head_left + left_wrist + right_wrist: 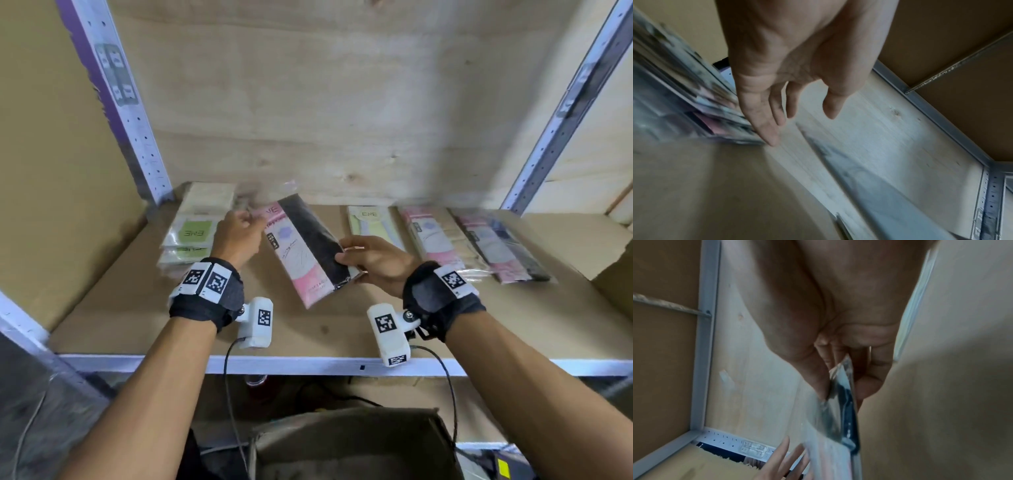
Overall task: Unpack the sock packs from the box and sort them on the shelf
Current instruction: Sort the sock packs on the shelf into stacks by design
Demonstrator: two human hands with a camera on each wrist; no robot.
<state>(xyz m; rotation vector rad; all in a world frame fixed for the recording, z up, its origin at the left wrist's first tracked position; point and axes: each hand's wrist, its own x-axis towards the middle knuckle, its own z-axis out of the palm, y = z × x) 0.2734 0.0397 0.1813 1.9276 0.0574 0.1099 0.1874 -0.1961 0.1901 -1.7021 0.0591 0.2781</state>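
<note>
A pink-and-black sock pack (301,250) in clear plastic hangs tilted just above the brown shelf board (137,308). My right hand (363,257) pinches its near right edge between thumb and fingers; the right wrist view shows that pinch (838,386) on the pack (838,426). At the pack's far left corner my left hand (239,233) holds nothing. In the left wrist view its fingers (766,129) are straight and only brush the blurred pack (674,105). The open cardboard box (352,445) stands below the shelf, its inside hidden.
A stack of green-label packs (191,236) lies at the shelf's left. To the right lie a pale green pack (370,222), a pink pile (435,236) and a pink-and-dark pile (500,246). Metal uprights (130,113) flank the shelf. A cardboard flap (613,274) sits at the far right.
</note>
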